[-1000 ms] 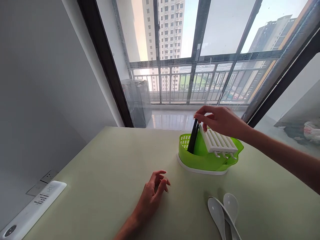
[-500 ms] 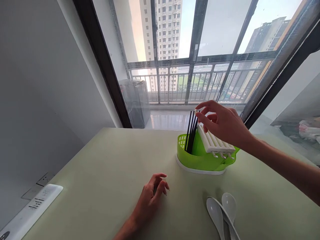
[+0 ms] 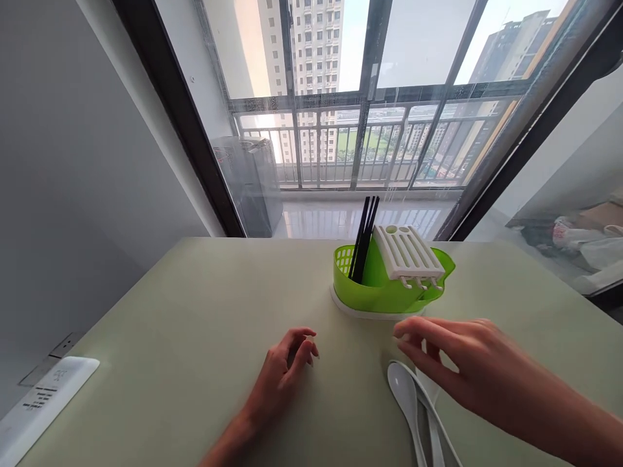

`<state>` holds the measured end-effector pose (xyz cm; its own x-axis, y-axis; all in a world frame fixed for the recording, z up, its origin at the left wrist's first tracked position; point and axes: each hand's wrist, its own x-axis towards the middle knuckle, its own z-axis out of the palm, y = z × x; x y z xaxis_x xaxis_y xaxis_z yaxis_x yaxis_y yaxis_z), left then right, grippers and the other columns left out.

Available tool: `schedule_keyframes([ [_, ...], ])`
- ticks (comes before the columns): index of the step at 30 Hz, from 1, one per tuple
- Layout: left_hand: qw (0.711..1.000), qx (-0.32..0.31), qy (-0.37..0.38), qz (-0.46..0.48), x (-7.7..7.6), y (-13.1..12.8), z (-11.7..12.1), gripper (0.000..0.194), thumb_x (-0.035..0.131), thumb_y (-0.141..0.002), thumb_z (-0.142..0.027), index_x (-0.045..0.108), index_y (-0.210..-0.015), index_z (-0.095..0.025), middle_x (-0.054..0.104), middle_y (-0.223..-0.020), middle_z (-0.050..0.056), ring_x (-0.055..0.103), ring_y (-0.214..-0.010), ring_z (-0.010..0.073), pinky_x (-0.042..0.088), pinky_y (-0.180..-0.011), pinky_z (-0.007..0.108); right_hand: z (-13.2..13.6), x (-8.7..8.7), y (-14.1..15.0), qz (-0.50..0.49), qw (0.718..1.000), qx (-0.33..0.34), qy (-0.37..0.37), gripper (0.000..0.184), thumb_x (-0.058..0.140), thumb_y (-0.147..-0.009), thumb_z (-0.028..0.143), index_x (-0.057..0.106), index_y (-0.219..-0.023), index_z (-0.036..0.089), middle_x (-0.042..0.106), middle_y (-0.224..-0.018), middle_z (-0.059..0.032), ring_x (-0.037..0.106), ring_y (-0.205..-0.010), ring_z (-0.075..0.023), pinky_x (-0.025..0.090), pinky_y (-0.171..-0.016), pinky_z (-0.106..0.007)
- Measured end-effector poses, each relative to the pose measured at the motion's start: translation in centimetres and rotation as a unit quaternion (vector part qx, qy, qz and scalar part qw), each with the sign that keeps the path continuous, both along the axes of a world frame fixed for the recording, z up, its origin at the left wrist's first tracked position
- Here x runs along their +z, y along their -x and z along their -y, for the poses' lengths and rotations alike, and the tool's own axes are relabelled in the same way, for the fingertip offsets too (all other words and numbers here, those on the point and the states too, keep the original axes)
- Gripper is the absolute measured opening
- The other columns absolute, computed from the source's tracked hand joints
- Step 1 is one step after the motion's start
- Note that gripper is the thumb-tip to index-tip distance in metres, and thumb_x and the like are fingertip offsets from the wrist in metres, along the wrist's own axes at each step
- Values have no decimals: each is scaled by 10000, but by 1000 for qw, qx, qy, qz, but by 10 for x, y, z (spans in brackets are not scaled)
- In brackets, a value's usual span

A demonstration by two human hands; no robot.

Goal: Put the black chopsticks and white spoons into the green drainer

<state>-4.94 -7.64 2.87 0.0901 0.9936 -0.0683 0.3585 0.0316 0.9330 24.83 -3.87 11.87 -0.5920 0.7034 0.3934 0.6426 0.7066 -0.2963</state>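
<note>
My right hand (image 3: pixel 467 357) hovers just above several white spoons, with thumb and fingers slightly apart and nothing between them. One white spoon (image 3: pixel 403 389) shows its bowl; the others cross beside it, partly hidden behind my fingers. Loosely curled, my left hand (image 3: pixel 285 370) rests on the table and holds nothing. Farther back stands a green cutlery holder (image 3: pixel 370 298) with a white slotted rack (image 3: pixel 409 253) on top and small hooks along its front. Black chopsticks (image 3: pixel 363 240) stand upright, leaning slightly, in its left compartment.
The pale green table (image 3: pixel 219 311) reaches a large window behind it. At the left edge lies a white power strip (image 3: pixel 53 395), close to a wall socket (image 3: pixel 65 344). Plastic bags (image 3: pixel 598 246) are visible beyond the glass at right.
My right hand has come away from the chopsticks and moved down towards the spoons. The left hand keeps its pose. The whole view has shifted slightly.
</note>
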Motion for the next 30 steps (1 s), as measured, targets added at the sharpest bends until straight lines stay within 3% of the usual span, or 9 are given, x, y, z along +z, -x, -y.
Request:
schedule_keyframes([
  [4,1000,-4,-1,-13,0,1,0,401,417,-1028,-538,597,-1181,-214,703,-921,28,595,-803,163,432,-681,250,7,-50,-19,111,986,-101,74,302,396,-1052,438,646,-1078,270,714,-683,28,683,-550,-172,386,-536,-279],
  [8,1000,-9,1,-18,1,1,0,412,412,-1027,-543,607,-1176,-212,706,-922,31,596,-803,166,436,-679,250,16,-75,-31,124,964,-162,168,362,351,-1045,518,621,-1160,306,625,-587,59,669,-550,-186,387,-551,-289],
  [14,1000,-11,-2,-17,1,1,-1,407,421,-1027,-531,624,-1156,-204,710,-928,45,602,-815,174,445,-695,255,14,-78,-53,69,947,-234,210,427,388,-994,621,621,-1135,292,631,-658,35,641,-579,-179,422,-550,-286],
  [22,999,-12,5,-32,2,0,-1,411,429,-1019,-542,646,-1097,-202,710,-906,46,596,-799,180,430,-675,255,12,-81,-61,-37,956,-197,212,331,474,-996,534,647,-1010,252,734,-1001,-35,647,-571,-130,536,-568,-258],
  [27,999,-15,4,-40,4,-1,-1,419,433,-1015,-556,656,-1063,-205,710,-885,36,600,-779,173,427,-654,244,28,-73,-47,-3,966,-187,181,314,450,-1016,519,641,-1029,271,620,-612,44,596,-484,-144,476,-501,-239],
  [30,999,-12,0,-49,3,0,-1,412,439,-1017,-548,666,-1054,-206,709,-876,31,600,-769,166,424,-643,236,39,-71,-35,54,964,-164,202,315,442,-1018,517,666,-979,298,577,-526,64,602,-455,-153,425,-473,-242],
])
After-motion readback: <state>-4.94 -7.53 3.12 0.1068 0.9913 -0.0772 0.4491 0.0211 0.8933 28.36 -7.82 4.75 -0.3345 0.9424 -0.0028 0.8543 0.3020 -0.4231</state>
